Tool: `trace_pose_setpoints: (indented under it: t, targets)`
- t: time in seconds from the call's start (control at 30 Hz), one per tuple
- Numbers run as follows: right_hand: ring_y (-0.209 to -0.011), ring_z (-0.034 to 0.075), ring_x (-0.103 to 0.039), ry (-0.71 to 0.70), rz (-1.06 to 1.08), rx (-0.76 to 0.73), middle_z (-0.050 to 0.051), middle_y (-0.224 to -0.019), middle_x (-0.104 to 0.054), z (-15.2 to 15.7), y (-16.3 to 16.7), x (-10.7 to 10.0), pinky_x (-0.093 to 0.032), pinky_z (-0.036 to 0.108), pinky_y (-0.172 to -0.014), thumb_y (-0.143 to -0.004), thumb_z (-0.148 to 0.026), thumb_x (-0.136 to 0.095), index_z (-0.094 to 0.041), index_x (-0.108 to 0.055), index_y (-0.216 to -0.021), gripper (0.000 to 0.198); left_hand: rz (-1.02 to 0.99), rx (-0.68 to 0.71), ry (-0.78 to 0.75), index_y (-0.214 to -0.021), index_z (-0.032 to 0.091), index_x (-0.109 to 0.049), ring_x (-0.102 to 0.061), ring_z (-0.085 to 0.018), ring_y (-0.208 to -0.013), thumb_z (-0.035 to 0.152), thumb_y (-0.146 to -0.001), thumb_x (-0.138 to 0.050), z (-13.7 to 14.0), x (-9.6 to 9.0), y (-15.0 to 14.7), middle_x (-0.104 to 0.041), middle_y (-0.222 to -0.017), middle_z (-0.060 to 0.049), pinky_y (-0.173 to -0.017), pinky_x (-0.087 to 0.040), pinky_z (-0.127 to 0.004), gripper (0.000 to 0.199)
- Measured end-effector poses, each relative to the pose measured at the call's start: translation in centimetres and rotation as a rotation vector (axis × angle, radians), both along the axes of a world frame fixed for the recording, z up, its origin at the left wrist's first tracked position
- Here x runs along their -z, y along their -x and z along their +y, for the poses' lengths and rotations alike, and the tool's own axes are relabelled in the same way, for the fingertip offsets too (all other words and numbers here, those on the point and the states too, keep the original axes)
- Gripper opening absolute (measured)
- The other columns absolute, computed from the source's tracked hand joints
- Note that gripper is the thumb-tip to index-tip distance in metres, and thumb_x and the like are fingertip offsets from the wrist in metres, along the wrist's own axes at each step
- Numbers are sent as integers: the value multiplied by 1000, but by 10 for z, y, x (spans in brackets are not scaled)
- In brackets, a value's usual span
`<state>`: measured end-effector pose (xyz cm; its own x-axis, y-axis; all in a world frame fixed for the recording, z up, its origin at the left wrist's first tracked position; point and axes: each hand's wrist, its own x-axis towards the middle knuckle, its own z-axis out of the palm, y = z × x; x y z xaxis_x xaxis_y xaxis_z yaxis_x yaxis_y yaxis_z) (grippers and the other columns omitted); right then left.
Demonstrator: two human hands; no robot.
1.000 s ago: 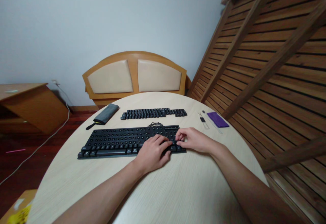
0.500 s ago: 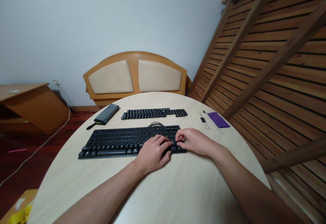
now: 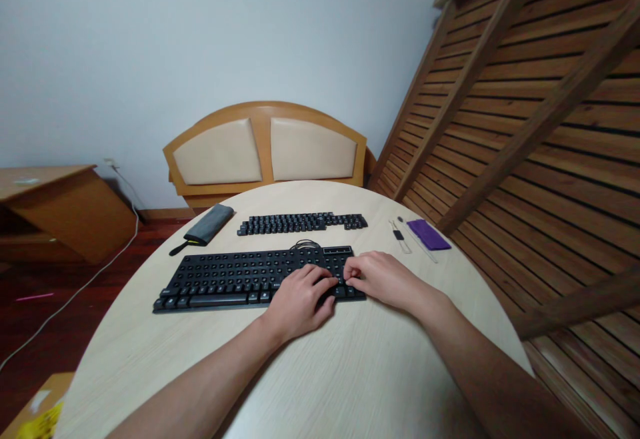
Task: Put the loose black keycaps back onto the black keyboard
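The black plastic keyboard (image 3: 225, 278) lay on the round, pale wood-grain table (image 3: 325, 379), with its long side across the near half. Its front row carried keycaps, including a long black space bar (image 3: 219, 300); small pale-marked key positions were exposed across the rows behind. A thin black cable (image 3: 306, 242) lay in loops at the rear edge.

The left hand (image 3: 300, 298) rested palm down on the right-hand portion of the keyboard, open, with the fingers lightly bent and the thumb apart from the index finger. The right hand (image 3: 377, 276) was positioned over the number-pad end, fingers curled and thumb near the index fingertip; whether a part was gripped there could not be determined.

Detached black keycaps (image 3: 285, 224) were arranged in close rows behind the keyboard, well apart from it. A grey fabric pouch with a black strap (image 3: 209, 224) lay at the left rear. At the right rear lay a wire tool with a black grip (image 3: 398, 234), a thin pale rod with a dark tip (image 3: 418, 240) and a folded purple cloth (image 3: 429, 234).
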<state>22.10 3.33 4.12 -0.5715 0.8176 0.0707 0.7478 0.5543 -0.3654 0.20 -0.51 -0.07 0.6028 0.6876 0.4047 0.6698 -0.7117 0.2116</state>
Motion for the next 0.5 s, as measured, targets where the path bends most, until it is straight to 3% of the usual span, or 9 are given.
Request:
trace_pose_setpoints:
  t: [0.5]
  targets:
    - [-70,21,-67,-22,-23,33,1,-75,-75,2,-3,5,-39,31,-61,-80,-17,-63,-26,-74,-78,14,16,-2,13,-120,19,-64,-58,-26,-106,26,-91,-57,0,1,0,-67,-114,-8,-89,-54,-42,31]
